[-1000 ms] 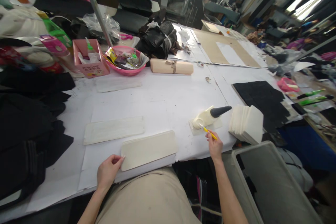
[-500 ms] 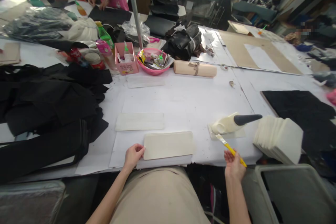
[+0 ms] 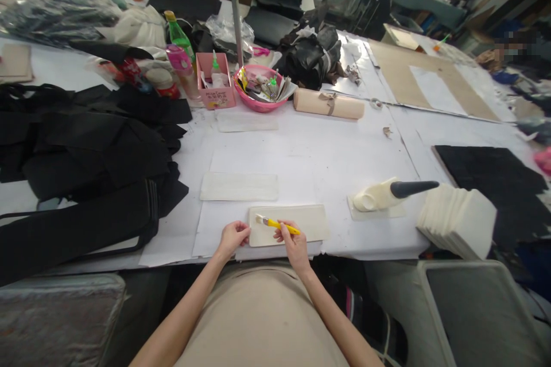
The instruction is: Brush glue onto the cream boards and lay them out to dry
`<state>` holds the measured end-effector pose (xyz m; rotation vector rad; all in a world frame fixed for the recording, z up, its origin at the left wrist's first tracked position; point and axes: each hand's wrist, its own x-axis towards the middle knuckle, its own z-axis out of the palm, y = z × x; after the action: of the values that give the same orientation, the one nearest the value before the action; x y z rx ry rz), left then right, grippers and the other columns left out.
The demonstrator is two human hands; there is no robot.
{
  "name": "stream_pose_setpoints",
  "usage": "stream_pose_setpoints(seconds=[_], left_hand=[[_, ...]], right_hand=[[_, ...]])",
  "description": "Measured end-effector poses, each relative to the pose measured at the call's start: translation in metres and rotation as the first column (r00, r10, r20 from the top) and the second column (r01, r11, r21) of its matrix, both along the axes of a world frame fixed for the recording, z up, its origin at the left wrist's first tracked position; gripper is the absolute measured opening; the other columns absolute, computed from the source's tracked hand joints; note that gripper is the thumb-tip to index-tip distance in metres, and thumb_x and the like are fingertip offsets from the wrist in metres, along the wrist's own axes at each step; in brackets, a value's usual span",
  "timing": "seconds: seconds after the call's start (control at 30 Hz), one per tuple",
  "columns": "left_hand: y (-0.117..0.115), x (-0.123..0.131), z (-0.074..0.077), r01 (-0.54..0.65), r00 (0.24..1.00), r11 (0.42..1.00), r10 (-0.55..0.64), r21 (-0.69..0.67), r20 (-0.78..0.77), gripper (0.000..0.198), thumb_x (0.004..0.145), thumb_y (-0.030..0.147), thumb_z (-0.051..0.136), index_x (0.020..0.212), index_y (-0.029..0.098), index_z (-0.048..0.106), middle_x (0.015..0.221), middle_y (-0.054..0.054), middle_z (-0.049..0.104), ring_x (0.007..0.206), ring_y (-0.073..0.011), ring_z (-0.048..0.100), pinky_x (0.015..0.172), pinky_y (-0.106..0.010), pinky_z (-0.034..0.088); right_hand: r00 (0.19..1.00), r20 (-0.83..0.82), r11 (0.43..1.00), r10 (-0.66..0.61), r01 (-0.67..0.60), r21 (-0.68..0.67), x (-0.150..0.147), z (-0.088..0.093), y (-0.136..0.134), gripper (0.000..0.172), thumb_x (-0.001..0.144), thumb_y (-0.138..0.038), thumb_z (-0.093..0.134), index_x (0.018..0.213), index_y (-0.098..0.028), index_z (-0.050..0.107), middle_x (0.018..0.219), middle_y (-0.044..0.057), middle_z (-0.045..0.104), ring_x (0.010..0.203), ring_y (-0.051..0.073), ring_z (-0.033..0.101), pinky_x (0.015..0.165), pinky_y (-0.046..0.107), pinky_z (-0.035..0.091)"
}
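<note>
- Panel [image 3: 297, 223] lies flat at surface [image 3: 310, 160] near edge, left of glue bottle [image 3: 387, 195].
- Left hand [image 3: 233, 238] pinches panel's left end, steadying it.
- Right hand [image 3: 293, 241] closed around yellow brush [image 3: 275, 222], bristles on panel.

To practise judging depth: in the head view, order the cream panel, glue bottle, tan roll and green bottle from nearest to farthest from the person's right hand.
1. cream panel, directly under the right hand and its brush.
2. glue bottle, to its right.
3. tan roll, far ahead.
4. green bottle, far back left.
</note>
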<state>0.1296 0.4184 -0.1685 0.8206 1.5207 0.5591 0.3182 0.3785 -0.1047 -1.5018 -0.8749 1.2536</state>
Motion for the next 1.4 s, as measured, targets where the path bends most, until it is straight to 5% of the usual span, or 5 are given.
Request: stream_pose_setpoints(seconds=[0.4, 0.63, 0.87, 1.2, 1.4], left_hand=[[0.001, 0.000, -0.002, -0.030, 0.998, 0.999, 0.032, -0.041, 0.052, 0.016, 0.064, 0.028, 0.067, 0.066, 0.016, 0.057, 0.047, 0.001, 0.061, 0.040, -0.0127, 0.057, 0.041, -0.021, 0.045], [0.000, 0.001, 0.001, -0.037, 0.998, 0.999, 0.038, -0.023, 0.041, 0.015, 0.062, 0.027, 0.067, 0.065, 0.016, 0.058, 0.047, 0.002, 0.060, 0.042, -0.0119, 0.058, 0.041, -0.020, 0.046], [0.000, -0.001, 0.003, -0.025, 0.999, 1.000, 0.026, -0.016, 0.044, 0.018, 0.061, 0.030, 0.068, 0.066, 0.016, 0.058, 0.048, 0.002, 0.061, 0.044, -0.0126, 0.059, 0.042, -0.021, 0.046], [0.003, -0.004, 0.003, 0.001, 0.998, 0.998, 0.003, -0.057, 0.066, 0.019, 0.062, 0.030, 0.069, 0.066, 0.015, 0.060, 0.048, 0.001, 0.062, 0.045, -0.0130, 0.060, 0.044, -0.022, 0.048], [0.004, -0.004, 0.003, 0.001, 0.997, 0.999, 0.003, -0.051, 0.078, 0.018, 0.062, 0.029, 0.071, 0.066, 0.015, 0.059, 0.048, 0.001, 0.061, 0.044, -0.0126, 0.059, 0.043, -0.021, 0.046]], right_hand=[[0.997, 0.015, 0.996, -0.080, 0.081, -0.031, -0.008, -0.018, 0.010, 0.046, 0.085, -0.055, 0.059, 0.101, -0.012, 0.064, 0.069, 0.003, 0.067, 0.058, 0.017, 0.066, 0.052, 0.026, 0.054], [0.939, 0.168, 0.952, -0.300, 0.305, -0.002, 0.059, -0.023, -0.005, 0.052, 0.081, -0.059, 0.062, 0.101, -0.012, 0.064, 0.070, 0.003, 0.068, 0.059, 0.019, 0.067, 0.054, 0.031, 0.057], [0.748, 0.408, 0.846, -0.524, 0.512, 0.148, 0.113, -0.007, -0.025, 0.048, 0.083, -0.057, 0.059, 0.102, -0.013, 0.063, 0.076, 0.005, 0.067, 0.067, 0.019, 0.068, 0.065, 0.032, 0.058], [0.988, 0.144, 0.998, 0.052, -0.046, -0.042, 0.001, 0.004, -0.032, 0.033, 0.090, -0.048, 0.055, 0.101, -0.019, 0.066, 0.076, 0.004, 0.068, 0.069, 0.020, 0.067, 0.064, 0.030, 0.055], [0.936, 0.346, 0.993, -0.064, 0.093, -0.068, 0.039, 0.000, -0.046, 0.036, 0.090, -0.049, 0.054, 0.101, -0.017, 0.065, 0.076, 0.006, 0.068, 0.067, 0.021, 0.067, 0.064, 0.033, 0.055]])
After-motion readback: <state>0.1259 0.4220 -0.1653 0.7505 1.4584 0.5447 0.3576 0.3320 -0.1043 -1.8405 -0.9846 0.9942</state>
